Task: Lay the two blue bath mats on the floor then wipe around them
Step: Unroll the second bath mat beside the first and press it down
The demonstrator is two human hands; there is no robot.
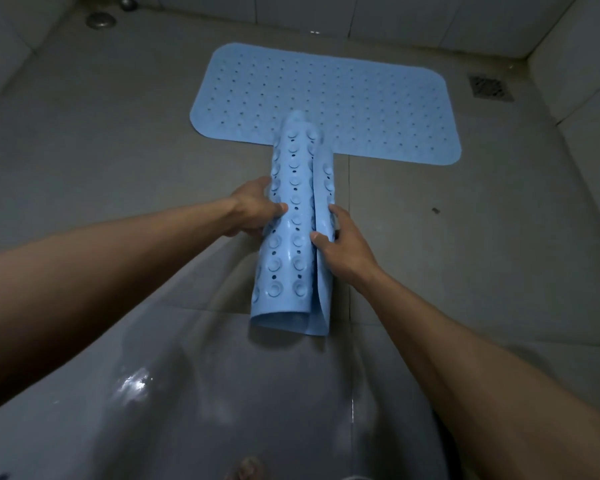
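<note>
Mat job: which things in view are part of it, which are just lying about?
In the job:
flat mat
rolled mat, gripped by left hand and right hand
floor

Just there:
square drain
round metal cap
dark speck

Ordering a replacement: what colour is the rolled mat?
Rolled mat: light blue, one even shade; head view.
</note>
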